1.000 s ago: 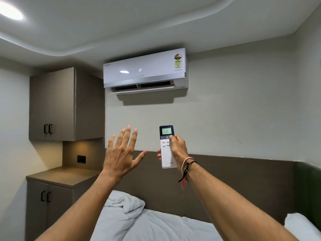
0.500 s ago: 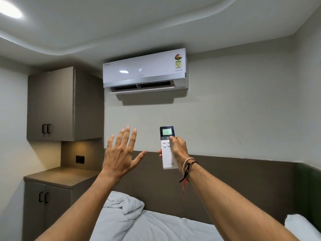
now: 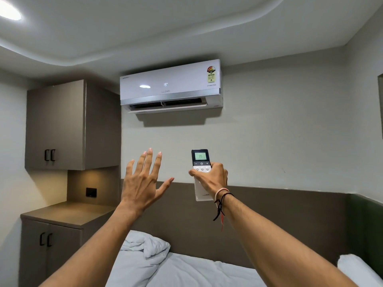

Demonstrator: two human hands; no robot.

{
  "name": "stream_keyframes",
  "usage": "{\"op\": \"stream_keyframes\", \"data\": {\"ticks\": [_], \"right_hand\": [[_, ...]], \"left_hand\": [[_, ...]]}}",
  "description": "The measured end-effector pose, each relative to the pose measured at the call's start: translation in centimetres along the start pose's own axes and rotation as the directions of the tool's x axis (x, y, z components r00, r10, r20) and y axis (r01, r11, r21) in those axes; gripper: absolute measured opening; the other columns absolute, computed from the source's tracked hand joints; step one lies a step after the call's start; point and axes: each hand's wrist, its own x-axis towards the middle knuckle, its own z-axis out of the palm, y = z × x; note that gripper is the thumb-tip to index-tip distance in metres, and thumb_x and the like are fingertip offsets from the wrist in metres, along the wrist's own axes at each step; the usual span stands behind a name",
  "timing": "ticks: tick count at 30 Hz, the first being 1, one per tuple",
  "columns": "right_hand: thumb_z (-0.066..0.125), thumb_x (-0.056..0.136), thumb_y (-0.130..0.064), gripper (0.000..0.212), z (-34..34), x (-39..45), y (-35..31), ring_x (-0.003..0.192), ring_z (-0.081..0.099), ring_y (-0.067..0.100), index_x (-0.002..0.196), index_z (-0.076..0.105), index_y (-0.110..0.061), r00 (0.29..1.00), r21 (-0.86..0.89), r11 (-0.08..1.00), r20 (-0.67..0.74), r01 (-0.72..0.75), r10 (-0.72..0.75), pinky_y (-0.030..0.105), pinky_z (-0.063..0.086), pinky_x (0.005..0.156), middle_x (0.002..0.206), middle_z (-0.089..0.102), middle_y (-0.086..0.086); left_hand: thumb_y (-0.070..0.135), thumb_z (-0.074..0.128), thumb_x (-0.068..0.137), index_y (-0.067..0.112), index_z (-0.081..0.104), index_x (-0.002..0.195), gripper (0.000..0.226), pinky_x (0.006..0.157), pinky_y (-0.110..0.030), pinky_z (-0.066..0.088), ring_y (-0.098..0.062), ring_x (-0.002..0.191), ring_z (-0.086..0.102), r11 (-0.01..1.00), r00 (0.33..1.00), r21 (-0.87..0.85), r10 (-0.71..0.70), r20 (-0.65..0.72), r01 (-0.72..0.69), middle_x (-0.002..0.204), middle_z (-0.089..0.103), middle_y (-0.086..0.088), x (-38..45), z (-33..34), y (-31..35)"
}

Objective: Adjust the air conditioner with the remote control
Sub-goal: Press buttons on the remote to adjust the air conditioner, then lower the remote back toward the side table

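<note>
Above bed point(image 3: 186, 272), right hand point(image 3: 211, 179) grips remote point(image 3: 201, 175) upright, long axis vertical, screen end up toward AC point(image 3: 171, 85) high on wall; fingers wrapped round remote's middle. Screen reads 19, AC panel also 19. Left hand point(image 3: 143, 183) raised beside it, apart, fingers spread, holding nothing. Bare wall between remote and AC. Cabinet point(image 3: 56, 125) left, well apart. Remote's middle hidden by hand; lower buttons hidden.

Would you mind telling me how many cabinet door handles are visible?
4: two handles on the upper cabinet, two on the lower cabinet. None seem hidden.
</note>
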Motion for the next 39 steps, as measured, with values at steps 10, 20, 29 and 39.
{"op": "stream_keyframes", "data": {"ticks": [10, 20, 29, 39], "right_hand": [[0.076, 0.057, -0.052, 0.045, -1.0, 0.2, 0.9, 0.077, 0.068, 0.025, 0.085, 0.071, -0.017, 0.998, -0.324, 0.946, -0.047, 0.014, -0.031, 0.025, 0.045, 0.060, 0.084, 0.072, 0.001], [0.078, 0.067, -0.044, 0.039, -8.3, -0.3, 7.6, 0.080, 0.071, 0.025, 0.087, 0.072, -0.012, 0.994, -0.410, 0.910, -0.104, -0.060, 0.018, 0.034, 0.060, 0.063, 0.087, 0.074, 0.007], [0.070, 0.069, -0.050, 0.041, -18.3, -3.2, 17.5, 0.084, 0.069, 0.027, 0.088, 0.071, -0.014, 0.976, -0.525, 0.823, -0.138, -0.218, 0.171, 0.036, 0.059, 0.072, 0.093, 0.071, 0.006], [0.076, 0.067, -0.047, 0.052, -26.8, -14.1, 37.0, 0.103, 0.064, 0.035, 0.107, 0.061, -0.017, 0.803, -0.613, 0.570, -0.193, -0.548, 0.564, 0.034, 0.039, 0.076, 0.108, 0.066, 0.009]], "left_hand": [[0.076, 0.012, 0.087, 0.016, 0.026, 0.159, 0.095, 0.118, -0.059, 0.031, -0.035, 0.151, 0.031, 0.998, 0.998, -0.032, 0.052, 0.031, -0.051, 0.166, 0.025, -0.018, 0.3, 2.1, 0.9], [0.074, 0.012, 0.090, 0.016, 0.027, 0.158, 0.091, 0.119, -0.055, 0.029, -0.031, 0.152, 0.030, 0.973, 0.986, -0.185, 0.152, 0.066, -0.137, 0.166, 0.026, -0.018, -0.7, 6.0, 11.1], [0.072, 0.015, 0.092, 0.017, 0.023, 0.159, 0.087, 0.119, -0.055, 0.029, -0.032, 0.152, 0.030, 0.915, 0.960, -0.344, 0.260, 0.104, -0.210, 0.166, 0.026, -0.018, -4.7, 10.4, 24.2], [0.070, 0.021, 0.094, 0.017, 0.028, 0.158, 0.083, 0.117, -0.056, 0.033, -0.034, 0.150, 0.035, 0.840, 0.848, -0.510, 0.400, 0.348, -0.187, 0.164, 0.032, -0.018, -21.7, 20.0, 39.8]]}}
